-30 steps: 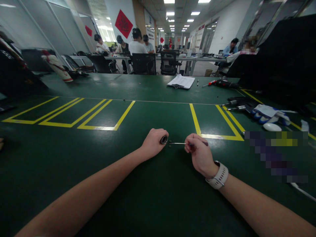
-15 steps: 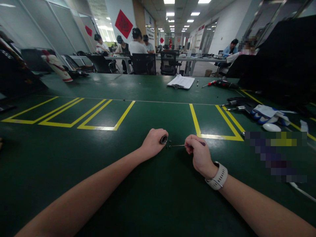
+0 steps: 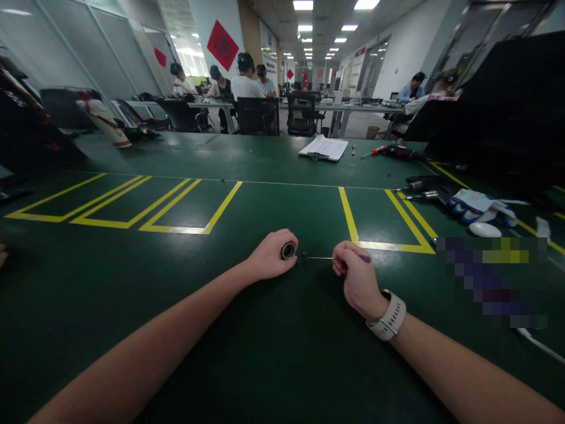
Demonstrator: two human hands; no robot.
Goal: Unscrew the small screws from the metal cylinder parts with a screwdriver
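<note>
My left hand [image 3: 270,255] rests on the green table [image 3: 282,353], its fingers closed round a short dark metal cylinder [image 3: 288,251] with a round open end facing me. In my right hand [image 3: 356,272], fingers closed, is a thin screwdriver [image 3: 321,258] with a dark handle. Its shaft points left, toward the cylinder. At the shaft's tip is a tiny dark part [image 3: 304,254]; whether the tip is inside it or only touching, I cannot tell. Other small dark bits lie just below, too small to name.
Yellow tape [image 3: 174,230] marks boxes on the table. To the right lie gloves [image 3: 479,206], black power tools [image 3: 424,191] and a white oval object [image 3: 484,229]. Farther back are a clipboard with papers [image 3: 323,147] and a red-tipped tool [image 3: 375,151]. Several people sit beyond.
My left hand and the cylinder have shifted slightly left, and its open end turns more toward me. The screwdriver tip has moved up a little, to the upper small part.
</note>
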